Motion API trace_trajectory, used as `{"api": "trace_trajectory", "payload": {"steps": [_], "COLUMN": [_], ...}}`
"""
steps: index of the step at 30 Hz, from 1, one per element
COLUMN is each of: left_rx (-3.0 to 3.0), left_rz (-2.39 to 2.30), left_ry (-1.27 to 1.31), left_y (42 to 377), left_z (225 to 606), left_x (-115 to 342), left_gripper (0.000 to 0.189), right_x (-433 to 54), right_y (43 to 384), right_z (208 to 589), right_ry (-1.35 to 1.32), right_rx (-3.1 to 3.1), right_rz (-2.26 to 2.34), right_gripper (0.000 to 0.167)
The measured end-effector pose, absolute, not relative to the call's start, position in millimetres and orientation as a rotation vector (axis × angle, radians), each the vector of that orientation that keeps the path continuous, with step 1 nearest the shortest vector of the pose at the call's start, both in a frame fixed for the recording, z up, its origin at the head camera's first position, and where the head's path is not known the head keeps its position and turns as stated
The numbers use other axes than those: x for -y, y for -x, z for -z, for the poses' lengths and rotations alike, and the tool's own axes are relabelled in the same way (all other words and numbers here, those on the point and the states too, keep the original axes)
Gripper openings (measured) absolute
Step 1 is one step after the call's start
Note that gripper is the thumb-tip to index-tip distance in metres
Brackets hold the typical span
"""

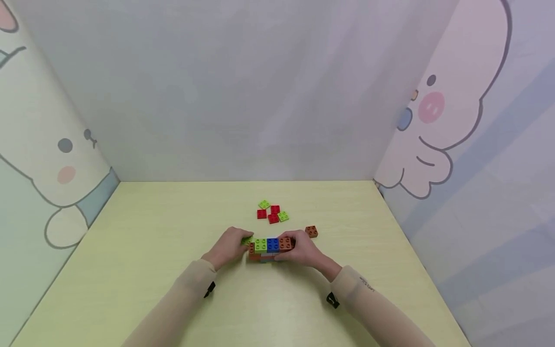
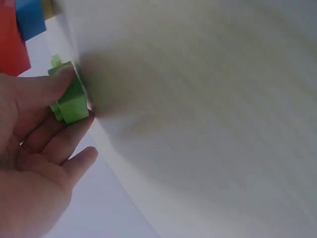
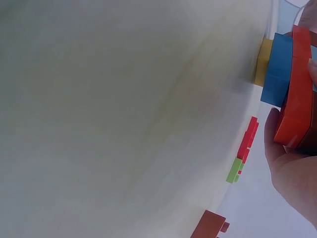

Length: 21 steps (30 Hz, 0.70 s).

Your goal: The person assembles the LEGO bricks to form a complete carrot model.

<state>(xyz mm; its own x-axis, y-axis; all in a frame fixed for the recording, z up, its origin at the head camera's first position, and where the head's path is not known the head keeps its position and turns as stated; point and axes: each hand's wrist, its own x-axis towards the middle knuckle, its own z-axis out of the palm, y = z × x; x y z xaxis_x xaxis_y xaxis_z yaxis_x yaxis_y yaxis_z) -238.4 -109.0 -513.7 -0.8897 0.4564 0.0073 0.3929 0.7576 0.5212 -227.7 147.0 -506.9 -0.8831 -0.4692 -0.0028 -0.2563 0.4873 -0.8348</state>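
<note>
A long block built of interlocking toy bricks (image 1: 272, 245) is held low over the table in the head view. Its top shows a green, a blue and a brown brick; blue and yellow parts jut from its underside in the right wrist view. My right hand (image 1: 303, 249) grips its right end between thumb and fingers. Just off its left end, my left hand (image 1: 227, 246) pinches a light green brick (image 2: 74, 104) between thumb and fingers. From the head view I cannot tell whether this green brick touches the block.
Behind the hands lie several loose flat bricks, red (image 1: 262, 214) and light green (image 1: 283, 216). A brown brick (image 1: 311, 231) sits beyond my right hand. Fabric walls with cartoon figures border the pale table (image 1: 173, 212) at the back and sides.
</note>
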Motion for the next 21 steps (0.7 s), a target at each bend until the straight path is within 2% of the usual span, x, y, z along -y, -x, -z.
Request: {"api": "trace_trajectory", "payload": {"steps": [14,21], "left_rx": [-2.96,-2.975], "left_rz": [-0.949,-1.057], "left_ry": [-0.635,-0.731], "left_y": [227,217], "left_z": [471,454], "left_x": [111,101], "left_gripper": [0.038,0.042], "right_x": [-147,-147], "right_y": [227,227], "right_z": [505,506], "right_ry": [0.604,0.619], "right_rx": [-2.5,-2.497], "right_rz": [1.336,1.335], "right_gripper": [0.038,0.038]}}
